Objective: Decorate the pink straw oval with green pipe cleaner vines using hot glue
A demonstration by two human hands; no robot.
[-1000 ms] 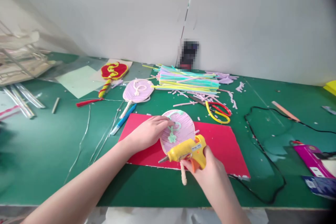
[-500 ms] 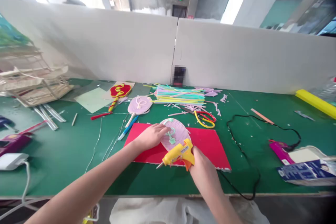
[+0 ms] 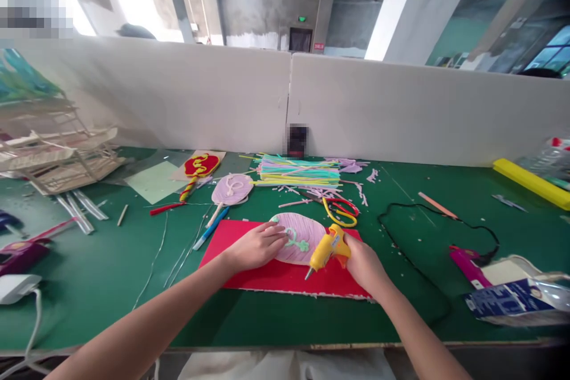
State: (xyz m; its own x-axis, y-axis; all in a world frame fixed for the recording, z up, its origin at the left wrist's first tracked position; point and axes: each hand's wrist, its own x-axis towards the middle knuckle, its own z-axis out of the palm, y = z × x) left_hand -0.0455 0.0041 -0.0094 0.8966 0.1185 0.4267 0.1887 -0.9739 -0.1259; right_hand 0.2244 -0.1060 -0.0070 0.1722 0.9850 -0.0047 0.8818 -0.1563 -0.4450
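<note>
My left hand [image 3: 258, 244] lies over the left edge of a lilac oval fan piece [image 3: 307, 230] and holds it, fingers together and slightly bent; its thumb is hidden. The piece looks wrapped in fuzzy strips and carries a mint-green curl with a flower shape [image 3: 304, 246]. Under it is a red board [image 3: 267, 279]. A yellow hot glue gun [image 3: 327, 249] is gripped in my right hand [image 3: 366, 264], its metal tip pointing down and left above the board.
Behind the board lie a bundle of coloured pipe cleaners [image 3: 298, 171], scissors [image 3: 341, 212], a lilac fan [image 3: 232, 189], a blue pen [image 3: 211, 228] and a red-and-yellow fan [image 3: 202, 165]. A black cord [image 3: 414, 267] crosses the right side. A wooden rack [image 3: 66, 166] stands at left.
The oval piece has turned under my left hand, so its green curl slants to the right. My right hand has moved the glue gun rightward. The head view has tilted up slightly.
</note>
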